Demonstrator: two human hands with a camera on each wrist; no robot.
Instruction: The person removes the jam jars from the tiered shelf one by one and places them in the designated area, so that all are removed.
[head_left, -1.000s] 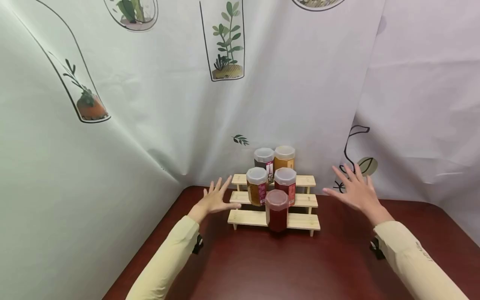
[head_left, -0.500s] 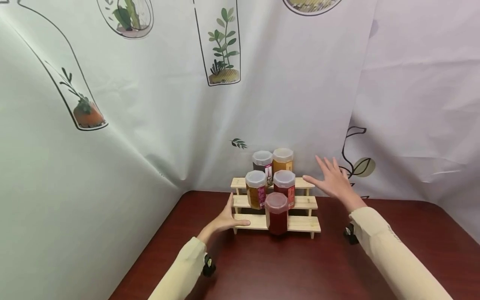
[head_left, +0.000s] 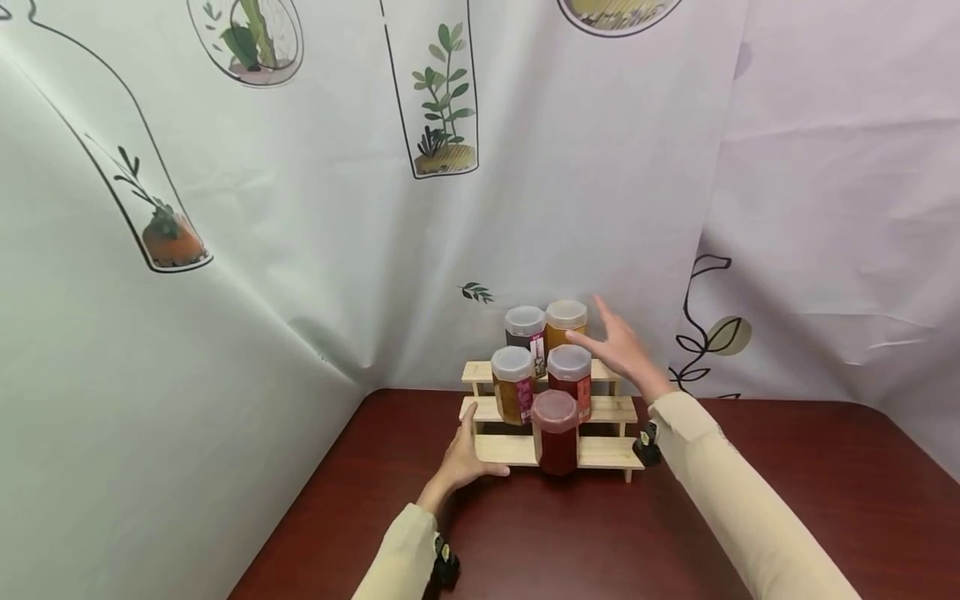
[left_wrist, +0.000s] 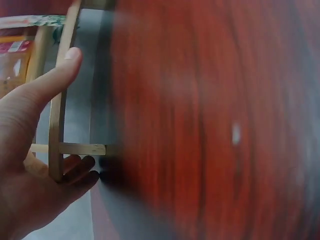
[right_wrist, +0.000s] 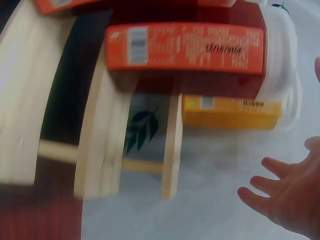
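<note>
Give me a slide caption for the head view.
Left hand by a three-tier wooden rack, right hand near its five jars.

The rack [head_left: 611, 452] is pale wood. On it: jars [head_left: 557, 446] of dark red, amber, yellow and blackish. Under it: a dark-streaked, red-brown table [head_left: 562, 542]. Behind it: whitish cloth [head_left: 330, 208], plant-patterned in green, orange and black.

Both hands [head_left: 461, 460] [head_left: 624, 345] have neared the wooden rack [head_left: 609, 451].

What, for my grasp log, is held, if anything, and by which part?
Left hand spans the lower left end of the pale three-tier wooden stand; whether it grips cannot be told. Right hand holds nothing.
</note>
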